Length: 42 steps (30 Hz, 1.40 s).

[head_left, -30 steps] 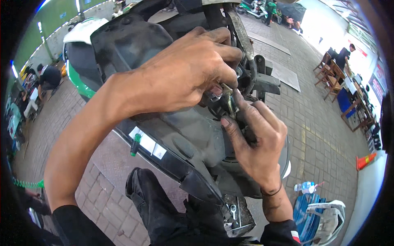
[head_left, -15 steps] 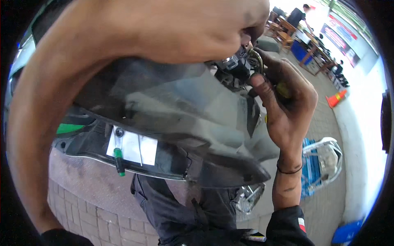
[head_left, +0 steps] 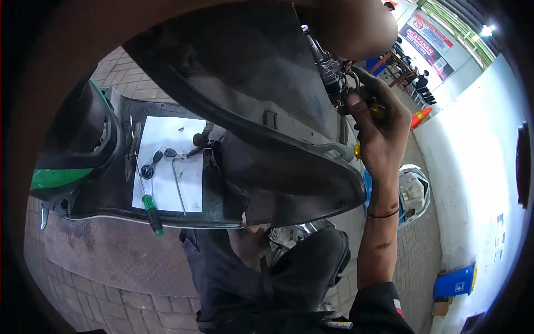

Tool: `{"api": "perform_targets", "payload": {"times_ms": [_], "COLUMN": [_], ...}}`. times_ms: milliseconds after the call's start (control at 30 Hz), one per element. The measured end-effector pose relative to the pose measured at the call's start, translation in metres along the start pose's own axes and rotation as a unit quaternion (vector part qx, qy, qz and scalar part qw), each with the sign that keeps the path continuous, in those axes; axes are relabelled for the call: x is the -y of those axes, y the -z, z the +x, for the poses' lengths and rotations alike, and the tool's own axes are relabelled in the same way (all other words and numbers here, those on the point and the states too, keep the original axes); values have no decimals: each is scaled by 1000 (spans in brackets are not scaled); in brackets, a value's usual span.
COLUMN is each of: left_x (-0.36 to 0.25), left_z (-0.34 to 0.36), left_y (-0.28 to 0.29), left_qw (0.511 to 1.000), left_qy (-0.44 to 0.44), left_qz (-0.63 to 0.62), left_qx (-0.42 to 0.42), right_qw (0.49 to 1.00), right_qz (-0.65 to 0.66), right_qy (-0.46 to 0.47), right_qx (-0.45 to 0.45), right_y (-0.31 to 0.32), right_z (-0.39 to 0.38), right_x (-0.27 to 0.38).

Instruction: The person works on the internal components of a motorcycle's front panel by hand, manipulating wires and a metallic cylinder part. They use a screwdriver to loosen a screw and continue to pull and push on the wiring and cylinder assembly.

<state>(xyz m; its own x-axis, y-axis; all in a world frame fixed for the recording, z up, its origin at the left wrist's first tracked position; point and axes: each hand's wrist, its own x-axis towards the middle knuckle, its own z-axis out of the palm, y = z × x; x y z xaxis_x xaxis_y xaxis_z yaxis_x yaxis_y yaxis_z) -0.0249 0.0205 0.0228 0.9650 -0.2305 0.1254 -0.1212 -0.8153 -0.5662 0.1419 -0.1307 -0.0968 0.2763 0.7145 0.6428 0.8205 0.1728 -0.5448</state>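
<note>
A: Where is the right hand (head_left: 378, 131)?
B: At two o'clock, fist closed around a yellow-handled tool (head_left: 357, 149), touching the scooter's metal fitting (head_left: 329, 71).
A: The left hand (head_left: 350, 25)?
B: Twelve o'clock; grip unclear.

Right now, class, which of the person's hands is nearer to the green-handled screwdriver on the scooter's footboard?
Right, though neither touches it. The right hand works at a metal part up beside the dark panel, well right of the green-handled screwdriver. The left hand is higher, at the top edge.
</note>
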Motion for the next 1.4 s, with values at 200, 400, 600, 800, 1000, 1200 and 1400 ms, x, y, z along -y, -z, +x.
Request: {"api": "perform_targets", "payload": {"times_ms": [200,400,600,800,1000,1200,1400], "left_x": [11,19,11,12,26,26,15], "left_z": [11,28,49,59,40,30,47], "left_y": [0,-6,-23,-23,-3,-11,6], "left_qw": [996,991,984,983,971,969,963], "left_qy": [8,12,66,36,64,19,122], "left_qz": [-81,-134,-104,-167,-232,-246,-231], "left_qx": [-21,-22,-129,-72,-3,-28,68], "right_qw": [993,996,979,986,997,997,996], "right_qz": [-120,-82,-186,-141,-17,-55,-38], "right_qy": [6,15,34,34,3,-27,-18], "right_qx": [-14,-13,-80,-79,-75,-54,-75], "right_y": [-7,-4,-9,-15,-22,-14,16], "right_z": [-6,-2,6,8,9,7,-8], "right_x": [3,7,12,4,-4,4,10]}}
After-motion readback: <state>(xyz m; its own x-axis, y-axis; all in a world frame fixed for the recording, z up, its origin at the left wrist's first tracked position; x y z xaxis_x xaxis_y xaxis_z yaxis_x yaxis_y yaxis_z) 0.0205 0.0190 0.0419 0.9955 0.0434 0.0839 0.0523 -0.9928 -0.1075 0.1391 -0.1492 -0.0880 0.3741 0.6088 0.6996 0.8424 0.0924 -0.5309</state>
